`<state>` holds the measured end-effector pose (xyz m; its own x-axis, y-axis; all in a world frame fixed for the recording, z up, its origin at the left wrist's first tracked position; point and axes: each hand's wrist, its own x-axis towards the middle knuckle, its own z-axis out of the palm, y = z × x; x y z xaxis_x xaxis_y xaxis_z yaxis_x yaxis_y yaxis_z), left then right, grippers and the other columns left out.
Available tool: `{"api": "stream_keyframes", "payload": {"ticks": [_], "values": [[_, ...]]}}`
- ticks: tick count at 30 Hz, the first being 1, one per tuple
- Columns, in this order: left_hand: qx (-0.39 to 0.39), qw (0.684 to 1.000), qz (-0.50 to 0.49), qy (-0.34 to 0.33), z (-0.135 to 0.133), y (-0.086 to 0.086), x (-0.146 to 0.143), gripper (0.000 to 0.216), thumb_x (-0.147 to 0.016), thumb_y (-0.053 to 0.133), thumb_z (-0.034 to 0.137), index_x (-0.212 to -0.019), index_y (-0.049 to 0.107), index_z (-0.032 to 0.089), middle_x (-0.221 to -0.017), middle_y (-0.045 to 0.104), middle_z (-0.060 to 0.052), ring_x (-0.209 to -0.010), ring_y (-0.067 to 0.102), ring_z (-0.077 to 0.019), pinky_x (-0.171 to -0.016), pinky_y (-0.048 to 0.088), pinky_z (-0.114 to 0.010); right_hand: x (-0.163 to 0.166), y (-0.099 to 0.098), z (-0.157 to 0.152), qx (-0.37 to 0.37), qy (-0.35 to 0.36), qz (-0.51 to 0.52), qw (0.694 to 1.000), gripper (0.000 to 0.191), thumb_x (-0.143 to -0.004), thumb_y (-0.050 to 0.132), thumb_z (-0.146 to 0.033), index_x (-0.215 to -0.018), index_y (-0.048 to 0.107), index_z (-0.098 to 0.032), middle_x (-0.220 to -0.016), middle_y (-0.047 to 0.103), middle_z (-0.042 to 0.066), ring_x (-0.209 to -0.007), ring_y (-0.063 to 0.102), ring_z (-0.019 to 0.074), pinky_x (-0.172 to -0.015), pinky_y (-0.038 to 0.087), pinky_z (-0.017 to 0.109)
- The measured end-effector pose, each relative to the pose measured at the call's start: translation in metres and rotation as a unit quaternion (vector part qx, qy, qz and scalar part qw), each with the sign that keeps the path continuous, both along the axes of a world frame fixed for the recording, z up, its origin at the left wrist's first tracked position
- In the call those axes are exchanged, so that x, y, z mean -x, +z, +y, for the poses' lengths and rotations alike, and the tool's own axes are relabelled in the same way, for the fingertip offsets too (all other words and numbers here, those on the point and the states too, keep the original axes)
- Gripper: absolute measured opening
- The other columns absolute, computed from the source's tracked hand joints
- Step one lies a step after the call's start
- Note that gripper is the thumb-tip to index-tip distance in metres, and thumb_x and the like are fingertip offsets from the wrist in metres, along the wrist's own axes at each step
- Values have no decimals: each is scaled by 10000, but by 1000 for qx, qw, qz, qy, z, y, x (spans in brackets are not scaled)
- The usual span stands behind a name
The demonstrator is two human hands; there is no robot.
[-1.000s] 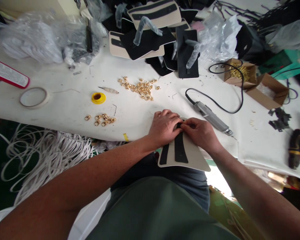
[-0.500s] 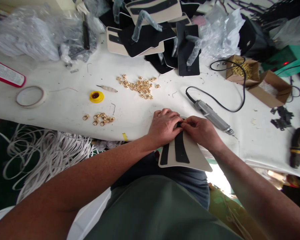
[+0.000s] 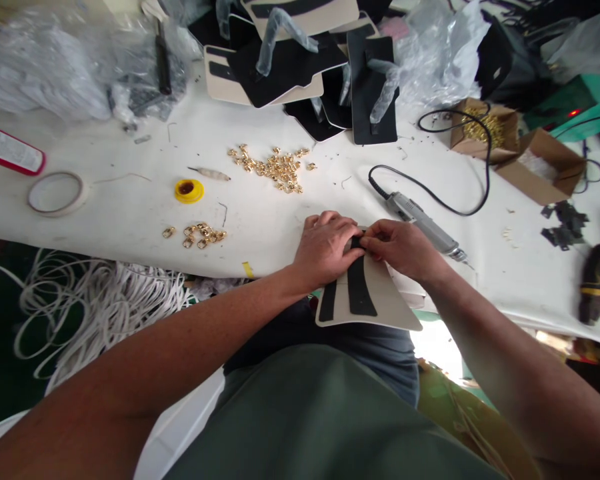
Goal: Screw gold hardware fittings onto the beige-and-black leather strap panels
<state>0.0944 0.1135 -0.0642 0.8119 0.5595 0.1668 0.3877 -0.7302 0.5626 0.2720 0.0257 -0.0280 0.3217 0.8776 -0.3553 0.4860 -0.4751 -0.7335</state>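
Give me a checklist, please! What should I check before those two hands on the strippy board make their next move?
1. Left hand on the beige panel: ok, it lies over the panel's far part.
2. Right hand at the black strip: ok, its fingers are by the strip's far end.
3. Right hand has a firm pinch: cannot tell, the fingertips meet too close to the left hand.
4. Whole panel on the table: not ok, its near end sticks out past the edge.
5. Gray power tool put down: ok, it lies on the table.
6. Gold pieces away from the panel: ok, they lie apart from it.
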Motion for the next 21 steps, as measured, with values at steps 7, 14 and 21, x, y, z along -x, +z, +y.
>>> {"api": "stream_keyframes", "payload": {"ticks": [7, 14, 21], "values": [[-9, 1000, -9, 1, 0, 0, 0, 256, -947, 708, 427, -1155, 718, 278, -1329, 744, -22, -1310, 548, -296, -1075, 385, -508, 3, 3, -4, -11, 23, -45, 999, 239, -860, 681, -434, -802, 742, -211, -636, 659, -9, -585, 518, 153, -579, 378, 301], [-10, 1000, -5, 3, -1, -1, 0, 248, -946, 707, 405, -1163, 719, 286, -1344, 739, -17, -1323, 542, -294, -1092, 378, -506, 9, -1, -12, -62, 15, -94, 994, 199, -867, 667, -404, -824, 747, -227, -785, 741, 23, -707, 616, 195, -665, 423, 322], [-9, 1000, 1, 0, 0, 0, 0, 253, -958, 697, 433, -1158, 720, 280, -1344, 739, -23, -1323, 543, -299, -1083, 380, -510, 3, 1, 2, -6, 6, -82, 997, 186, -831, 704, -398, -786, 743, -222, -673, 707, 9, -614, 587, 176, -590, 398, 307]]}}
